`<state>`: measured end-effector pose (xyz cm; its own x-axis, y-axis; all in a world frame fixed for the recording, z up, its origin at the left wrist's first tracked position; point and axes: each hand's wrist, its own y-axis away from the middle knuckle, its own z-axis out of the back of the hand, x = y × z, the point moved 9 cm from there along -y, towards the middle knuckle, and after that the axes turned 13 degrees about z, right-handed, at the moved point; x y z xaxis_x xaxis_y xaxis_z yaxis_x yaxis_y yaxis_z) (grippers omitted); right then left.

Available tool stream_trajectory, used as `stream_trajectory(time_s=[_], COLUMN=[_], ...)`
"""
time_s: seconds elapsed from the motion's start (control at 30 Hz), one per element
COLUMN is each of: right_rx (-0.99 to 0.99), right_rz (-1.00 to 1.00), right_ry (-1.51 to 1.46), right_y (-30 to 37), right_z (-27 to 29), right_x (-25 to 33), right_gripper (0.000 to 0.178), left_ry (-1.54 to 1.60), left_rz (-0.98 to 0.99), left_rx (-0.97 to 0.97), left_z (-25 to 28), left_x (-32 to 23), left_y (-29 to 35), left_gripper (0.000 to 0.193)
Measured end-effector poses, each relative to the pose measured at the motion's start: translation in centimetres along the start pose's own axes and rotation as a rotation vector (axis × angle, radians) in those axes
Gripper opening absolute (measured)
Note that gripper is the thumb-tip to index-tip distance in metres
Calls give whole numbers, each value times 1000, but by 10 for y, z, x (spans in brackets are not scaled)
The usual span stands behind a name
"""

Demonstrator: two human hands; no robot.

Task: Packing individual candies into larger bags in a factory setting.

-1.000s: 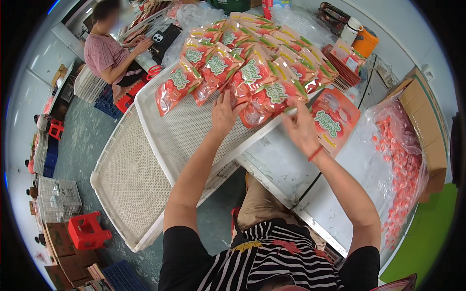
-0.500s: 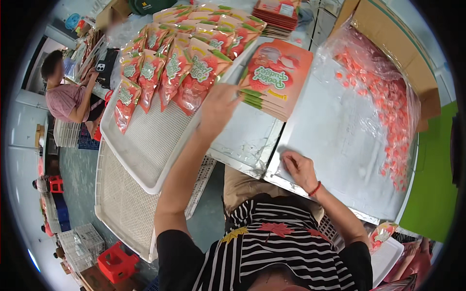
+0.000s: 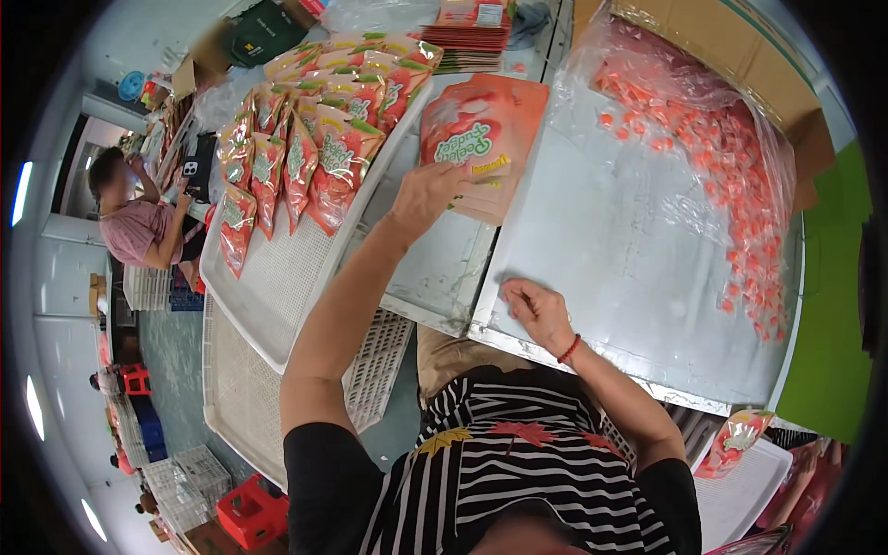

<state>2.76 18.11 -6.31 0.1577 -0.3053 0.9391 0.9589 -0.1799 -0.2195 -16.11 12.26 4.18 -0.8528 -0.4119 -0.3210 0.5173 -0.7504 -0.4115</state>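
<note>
My left hand point(image 3: 427, 199) reaches over the lower left edge of a fanned stack of flat, pink-and-peach printed pouches point(image 3: 499, 116). Its fingers are closed at the edge of the top pouch; the fingertips are partly hidden. Close to the table's front edge, my right hand point(image 3: 539, 313) rests with its fingers curled in, a red bracelet at the wrist. I see nothing in it. Left of the stack, filled pouches point(image 3: 347, 162) stand in rows in a white perforated tray point(image 3: 277, 310).
Small wrapped red candies point(image 3: 731, 194) spill from a clear plastic bag by a cardboard box point(image 3: 731, 46) at right. More flat pouches point(image 3: 467, 42) are piled at the back. A white crate point(image 3: 379, 365) stands below the tray. Another person point(image 3: 139, 222) is at far left.
The view has shifted, moving the table leftward in the picture. My left hand has come further over the pouch stack's edge. My right hand stays curled near the table's front edge.
</note>
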Motion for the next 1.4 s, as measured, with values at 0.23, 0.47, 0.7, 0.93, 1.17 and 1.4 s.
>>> stream_trajectory(time_s=[0.23,0.47,0.7,0.93,1.17,1.4], right_rx=[-452,-522,-579,-353,-215,-503], right_rz=[-19,70,27,150,-94,-401], right_ry=[-26,124,258,808,377,-1045], right_y=[-46,-28,-19,-1,6,19], right_z=[73,115,118,118,128,109], right_x=[37,13,35,47,-11,-21], right_gripper=[21,18,16,20,10,27], left_ry=[322,485,-26,81,182,253], left_rz=[60,182,125,74,-4,-57], left_rx=[26,79,-18,18,-55,-27], left_z=[-12,-16,-35,-62,-73,-76], left_x=[-87,-98,-147,-174,-187,-203], left_y=[1,4,3,9,14,27], left_gripper=[18,16,23,30,41,39])
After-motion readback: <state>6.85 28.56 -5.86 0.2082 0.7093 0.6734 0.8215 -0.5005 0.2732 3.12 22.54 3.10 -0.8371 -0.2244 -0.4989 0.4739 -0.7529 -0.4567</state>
